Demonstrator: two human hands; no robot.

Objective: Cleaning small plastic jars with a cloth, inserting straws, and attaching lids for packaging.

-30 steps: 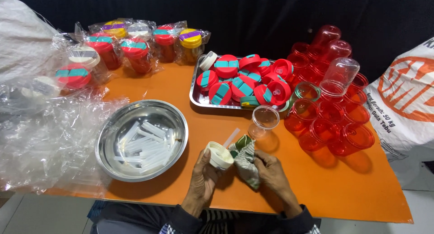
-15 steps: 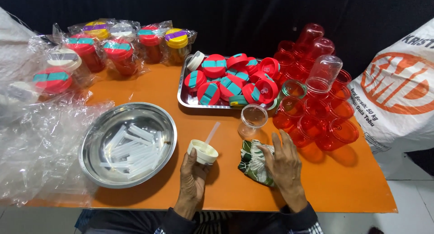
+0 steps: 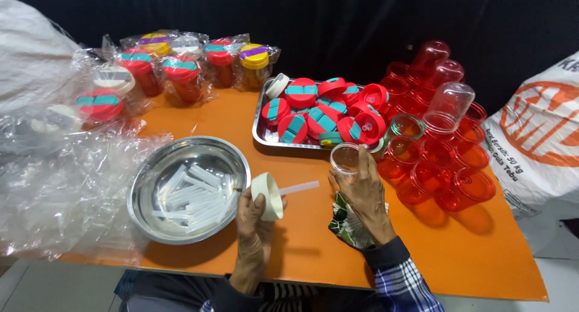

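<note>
At the frame's lower centre, the left hand grips a cream lid, its straw pointing right toward the clear cup that the right hand grasps.

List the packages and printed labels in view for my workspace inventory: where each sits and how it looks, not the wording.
Large white woven sack: right edge, beside the orange table, with an orange round emblem and dark print.
Clear plastic bags of lidded jars: far left of the table, crinkled, showing red, teal, yellow and purple lids.
Loose clear plastic wrapping: near left, crumpled beside the round steel bowl.
No signs or screens.
</note>
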